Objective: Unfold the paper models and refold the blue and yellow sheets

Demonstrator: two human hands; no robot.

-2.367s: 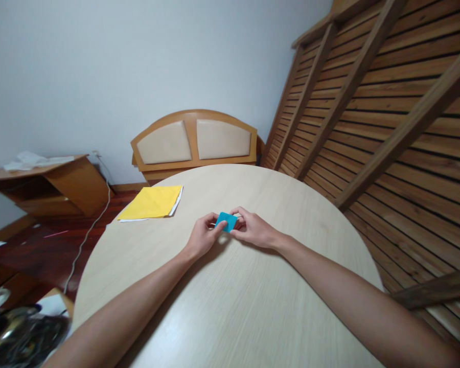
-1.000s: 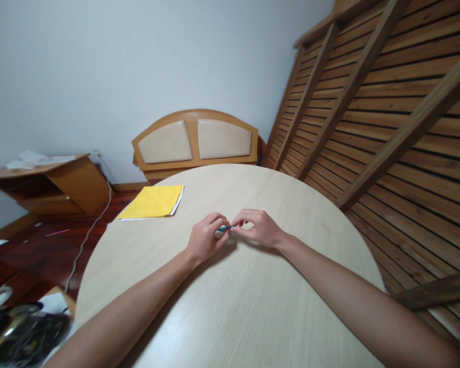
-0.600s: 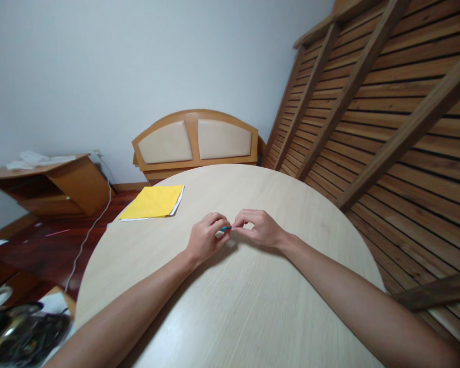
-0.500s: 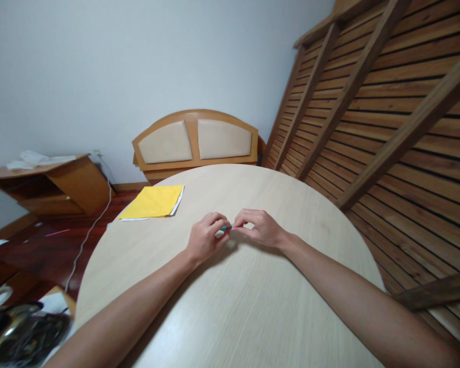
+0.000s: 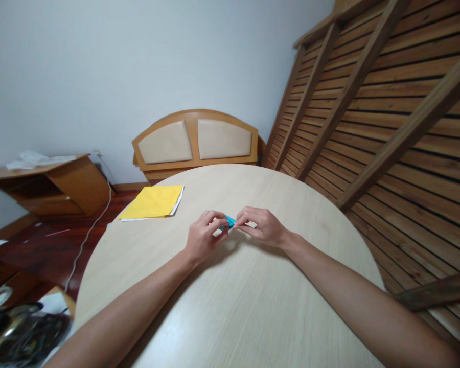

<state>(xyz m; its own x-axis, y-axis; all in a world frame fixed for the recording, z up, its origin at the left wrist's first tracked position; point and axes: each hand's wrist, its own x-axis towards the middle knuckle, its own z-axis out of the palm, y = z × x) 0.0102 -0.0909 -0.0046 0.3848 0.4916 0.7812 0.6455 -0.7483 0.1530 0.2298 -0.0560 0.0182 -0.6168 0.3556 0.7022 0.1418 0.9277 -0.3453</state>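
Observation:
A small blue piece of folded paper is held between my two hands, just above the middle of the round table. My left hand is closed on its left side, with the fingers curled over part of it. From the other side, my right hand pinches its right tip between thumb and forefinger. Much of the folded paper is covered by my fingers, so its full shape does not show.
A stack of yellow paper with white sheets under it lies at the table's left rear. Behind the table stands a padded headboard. Wooden slats lean on the right. A low cabinet and a white cable are at left.
The blue folded paper has turned between my fingers, and more of its blue surface shows. Both hands have shifted only slightly.

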